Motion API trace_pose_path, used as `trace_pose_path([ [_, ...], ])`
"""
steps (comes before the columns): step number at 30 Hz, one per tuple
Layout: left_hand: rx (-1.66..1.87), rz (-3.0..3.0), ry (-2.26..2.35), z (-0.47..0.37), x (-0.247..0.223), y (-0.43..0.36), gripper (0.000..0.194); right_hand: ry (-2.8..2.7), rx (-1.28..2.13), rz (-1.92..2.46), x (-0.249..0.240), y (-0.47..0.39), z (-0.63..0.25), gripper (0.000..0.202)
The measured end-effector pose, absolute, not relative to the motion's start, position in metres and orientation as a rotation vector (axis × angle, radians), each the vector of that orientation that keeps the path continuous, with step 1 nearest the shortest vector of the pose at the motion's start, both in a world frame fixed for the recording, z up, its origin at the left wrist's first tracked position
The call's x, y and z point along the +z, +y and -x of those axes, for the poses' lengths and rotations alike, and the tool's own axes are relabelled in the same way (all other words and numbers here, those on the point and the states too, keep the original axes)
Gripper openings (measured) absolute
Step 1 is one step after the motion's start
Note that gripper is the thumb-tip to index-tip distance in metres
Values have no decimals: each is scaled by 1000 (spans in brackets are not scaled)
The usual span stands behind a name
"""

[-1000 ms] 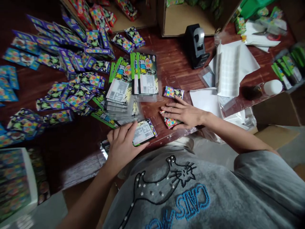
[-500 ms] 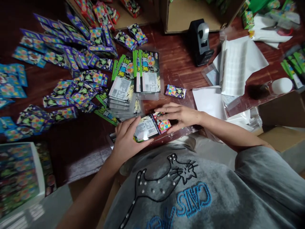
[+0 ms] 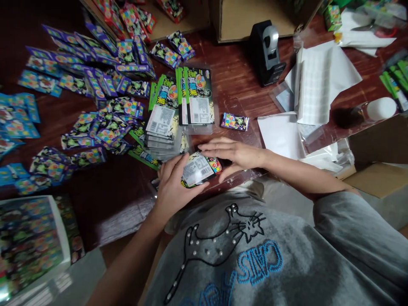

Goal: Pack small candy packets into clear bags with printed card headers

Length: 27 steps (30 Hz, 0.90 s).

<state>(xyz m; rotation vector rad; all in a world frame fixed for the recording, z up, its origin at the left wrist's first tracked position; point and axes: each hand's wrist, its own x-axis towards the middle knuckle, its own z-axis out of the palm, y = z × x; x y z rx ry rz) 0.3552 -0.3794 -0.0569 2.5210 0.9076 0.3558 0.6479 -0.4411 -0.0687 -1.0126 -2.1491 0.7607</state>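
My left hand (image 3: pixel 175 182) grips a printed candy pouch (image 3: pixel 198 169) by its left end, thumb along the near edge and fingers on the far edge. The pouch is black and green with a white barcode label. At its right end a small red candy box (image 3: pixel 216 165) shows only partly, the rest covered by the pouch. My right hand (image 3: pixel 234 155) is closed around that box end, fingers along the far side and thumb on the near side. Just beyond my right hand lies a small purple candy box (image 3: pixel 235 121).
Stacked candy pouches (image 3: pixel 196 100) lie beyond my hands. Heaps of purple candy boxes (image 3: pixel 111 123) and blue candy packs (image 3: pixel 17 114) spread leftward. A black tape dispenser (image 3: pixel 267 55), a sheet of labels (image 3: pixel 314 85) and a white-capped bottle (image 3: pixel 381 109) stand rightward. Cardboard boxes (image 3: pixel 255 19) line the back.
My right hand has moved left, and the red candy box has gone further under the pouch, so less of it shows. My left hand stays on the pouch.
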Motion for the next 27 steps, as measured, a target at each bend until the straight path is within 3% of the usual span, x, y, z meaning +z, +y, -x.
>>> trace_pose_path([
  [5, 162, -2650, 936, -359, -60, -382, 89, -2274, 828, 1298, -51, -465, -686, 118],
  [12, 240, -2713, 796, -375, -53, -381, 87, -2351, 691, 1294, -43, -475, -703, 74],
  [19, 497, -2689, 801, -391, -56, -382, 84, -2397, 561, 1121, -40, -444, -683, 63],
  [27, 470, -2630, 952, -395, -64, -379, 86, -2569, 533, 1209, -29, -425, -683, 63],
])
